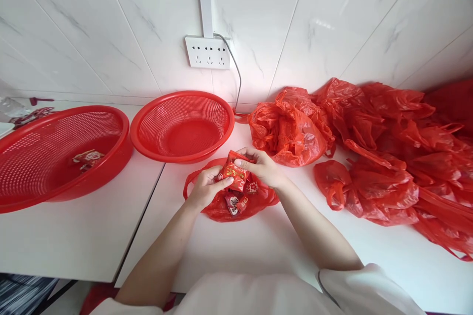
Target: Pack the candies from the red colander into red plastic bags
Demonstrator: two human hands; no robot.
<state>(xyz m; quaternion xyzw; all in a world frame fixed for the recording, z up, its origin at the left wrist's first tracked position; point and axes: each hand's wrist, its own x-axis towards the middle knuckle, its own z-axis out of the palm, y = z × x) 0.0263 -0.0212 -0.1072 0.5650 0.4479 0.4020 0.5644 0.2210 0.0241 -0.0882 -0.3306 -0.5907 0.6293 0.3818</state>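
Observation:
Both hands meet over an open red plastic bag point(218, 210) lying on the white table. My left hand point(207, 187) is closed on the left side of a red packet point(236, 177) with yellow print. On its right, my right hand point(260, 167) pinches the same packet near its top. Below the packet, several small wrapped pieces point(232, 204) lie in the bag, some with white print. The fingers partly cover the bag's upper part.
A red perforated basket point(192, 135) stands behind my left hand. Farther left, another basket point(107, 172) holds a few packets point(88, 157). Tied red bags point(373, 187) are heaped at the right. A socket strip point(208, 52) is on the wall.

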